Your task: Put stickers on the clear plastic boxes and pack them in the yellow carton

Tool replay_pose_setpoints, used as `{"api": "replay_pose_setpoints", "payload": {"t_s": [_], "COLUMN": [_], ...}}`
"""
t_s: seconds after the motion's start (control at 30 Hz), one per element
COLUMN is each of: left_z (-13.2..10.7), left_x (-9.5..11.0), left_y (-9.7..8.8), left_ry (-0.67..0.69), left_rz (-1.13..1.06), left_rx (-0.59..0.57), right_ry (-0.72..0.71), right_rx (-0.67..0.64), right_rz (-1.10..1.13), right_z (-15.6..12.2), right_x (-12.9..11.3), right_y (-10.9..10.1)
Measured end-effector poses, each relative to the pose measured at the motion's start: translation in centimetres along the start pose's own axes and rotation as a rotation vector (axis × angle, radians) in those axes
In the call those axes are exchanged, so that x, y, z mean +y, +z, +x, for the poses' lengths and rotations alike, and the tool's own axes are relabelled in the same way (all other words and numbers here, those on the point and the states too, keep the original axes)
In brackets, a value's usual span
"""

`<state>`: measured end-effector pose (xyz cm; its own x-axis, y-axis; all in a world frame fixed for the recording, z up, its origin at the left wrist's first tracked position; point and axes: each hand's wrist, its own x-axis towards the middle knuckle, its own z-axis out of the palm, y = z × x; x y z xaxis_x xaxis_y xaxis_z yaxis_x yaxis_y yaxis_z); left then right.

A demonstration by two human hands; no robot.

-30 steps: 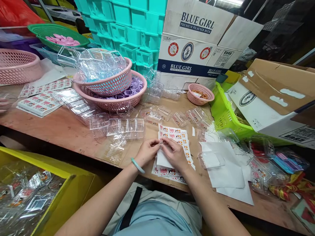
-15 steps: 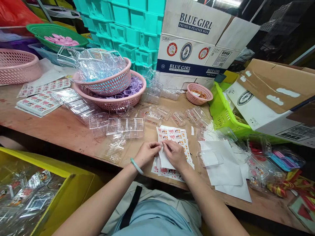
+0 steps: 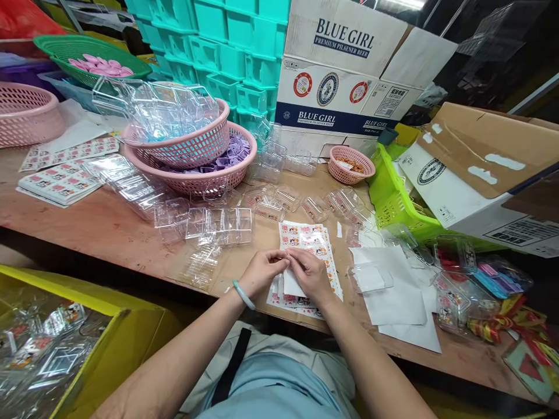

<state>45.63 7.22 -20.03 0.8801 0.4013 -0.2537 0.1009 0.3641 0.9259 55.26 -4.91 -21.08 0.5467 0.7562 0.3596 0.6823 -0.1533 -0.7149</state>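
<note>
Two hands (image 3: 313, 278) pinch a sticker sheet (image 3: 293, 285) over a brown table (image 3: 74, 224), turquoise crates (image 3: 233, 38) stacked behind.

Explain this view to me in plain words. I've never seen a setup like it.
There is no machine here, just a person's two bare hands, seen by a camera worn on that person's head, looking forward and down. The left hand, with a pale bangle at the wrist, meets the right hand over printed sticker sheets. Whatever their fingertips may pinch is too small to make out. On the table lie clear plastic trays, loose white paper and a pink basket of purple pieces.
</note>
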Motion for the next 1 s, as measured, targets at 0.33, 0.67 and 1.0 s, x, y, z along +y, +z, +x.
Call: {"api": "replay_pose_setpoints", "payload": {"t_s": [0.33, 0.67, 1.0], "left_z": [0.3, -1.2, 0.6], "left_x": [-1.3, 1.6, 1.8], "left_y": [-0.6, 3.1, 0.7], "left_ry": [0.012, 0.148, 0.101], "left_rz": [0.171, -0.25, -0.17], "left_rx": [0.163, 0.016, 0.104], "right_ry": [0.406, -0.3, 0.344], "right_rx": [0.432, 0.176, 0.197], "right_rz": [0.384, -0.236, 0.413], "right_z": [0.8, -0.2, 4.6], "right_x": [1.8, -2.8, 1.0], "right_y": [-1.0, -2.7, -3.7]}}
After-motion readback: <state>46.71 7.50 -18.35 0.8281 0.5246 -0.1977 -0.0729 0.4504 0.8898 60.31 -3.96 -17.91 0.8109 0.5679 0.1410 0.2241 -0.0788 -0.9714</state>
